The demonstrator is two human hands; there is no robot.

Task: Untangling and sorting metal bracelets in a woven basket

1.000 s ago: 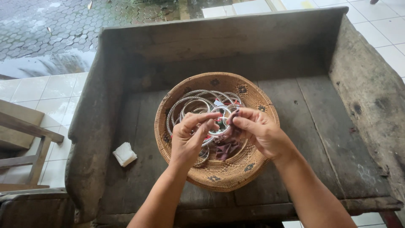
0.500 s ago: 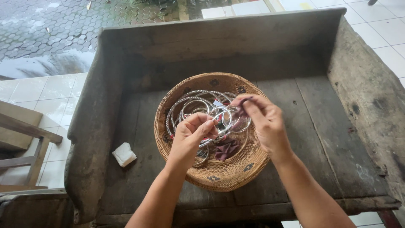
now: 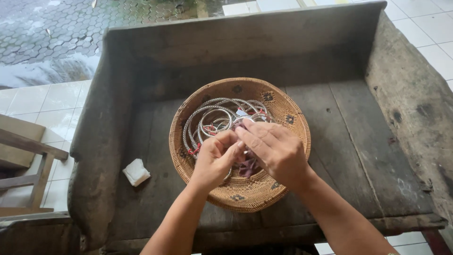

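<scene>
1. Over the basket (image 3: 278,101), my left hand (image 3: 214,158) and my right hand (image 3: 273,148) meet, fingertips touching above its middle.
2. My left hand is curled nearly closed, thumb against the forefinger; something small seems pinched there, but what it is I cannot tell.
3. My right hand lies just beside it, fingers (image 3: 247,137) bent down and pressed against the left fingertips; whether it has hold of anything is hidden.
4. Below my hands, the basket holds a coil of silver rings (image 3: 212,118), looped in its upper left half, with small red bits among them.
5. A dark purple scrap (image 3: 247,167) shows under my hands, near the basket's centre.
6. The basket, woven and tan with dark diamond marks on its rim, sits flat in the middle of a worn wooden tray (image 3: 358,123) with raised sides.
7. A white folded wad (image 3: 136,172) lies on the tray floor, well apart from the basket, to its left.
8. Pale floor tiles (image 3: 56,97) lie beyond the tray, and a wooden frame (image 3: 28,151) stands at far left.
</scene>
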